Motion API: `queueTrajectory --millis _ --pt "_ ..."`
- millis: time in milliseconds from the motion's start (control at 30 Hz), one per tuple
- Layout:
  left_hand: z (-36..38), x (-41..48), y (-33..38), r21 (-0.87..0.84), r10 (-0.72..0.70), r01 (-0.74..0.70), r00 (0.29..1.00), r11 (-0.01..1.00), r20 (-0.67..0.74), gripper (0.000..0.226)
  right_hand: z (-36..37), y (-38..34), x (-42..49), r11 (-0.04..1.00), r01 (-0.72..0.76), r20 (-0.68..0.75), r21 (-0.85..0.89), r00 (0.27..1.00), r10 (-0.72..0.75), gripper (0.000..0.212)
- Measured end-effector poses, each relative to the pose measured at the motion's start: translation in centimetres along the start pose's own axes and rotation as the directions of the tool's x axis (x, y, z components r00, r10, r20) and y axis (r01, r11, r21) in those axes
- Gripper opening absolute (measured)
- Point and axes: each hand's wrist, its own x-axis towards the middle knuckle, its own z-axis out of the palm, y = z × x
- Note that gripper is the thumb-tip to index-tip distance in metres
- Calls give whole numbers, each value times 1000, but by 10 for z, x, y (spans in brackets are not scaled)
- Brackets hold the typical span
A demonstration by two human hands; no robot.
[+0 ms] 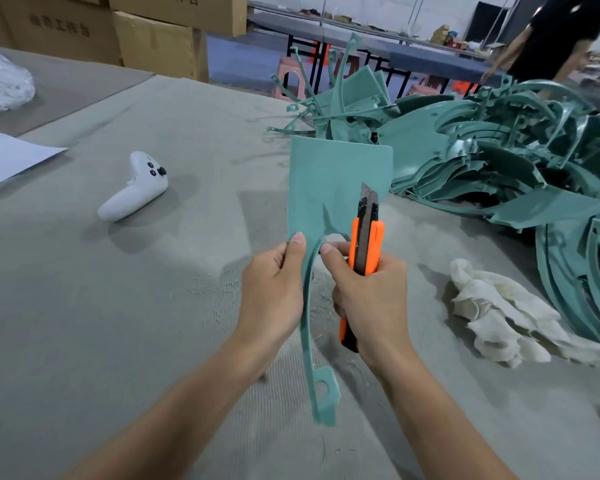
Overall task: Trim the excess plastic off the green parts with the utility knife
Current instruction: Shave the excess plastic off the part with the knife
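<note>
I hold a green plastic part (pixel 329 181) upright above the table: a flat rectangular panel with a long curved arm that runs down to a tab with a hole. My left hand (pixel 274 285) grips the panel's lower left edge, thumb on its face. My right hand (pixel 371 299) is closed around an orange utility knife (pixel 366 244) with its blade extended and pointing up, resting against the panel's lower right. My right thumb touches the arm where it leaves the panel.
A big heap of green parts (pixel 499 150) fills the right and far side of the grey cloth table (pixel 118 306). White cloth gloves (pixel 499 317) lie to the right, a white controller (pixel 136 188) to the left. Cardboard boxes (pixel 153 39) stand behind; a person (pixel 555 32) stands far right.
</note>
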Motion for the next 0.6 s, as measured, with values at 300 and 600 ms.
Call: queueTrajectory --millis 300,600 --pt "1 -2 1 -8 -2 3 998 1000 67 57 -4 3 4 986 103 -99 -132 988 -116 21" --pt "-3 6 2 -175 -229 246 967 953 113 55 -23 -1 8 988 114 -143 -102 981 -128 46"
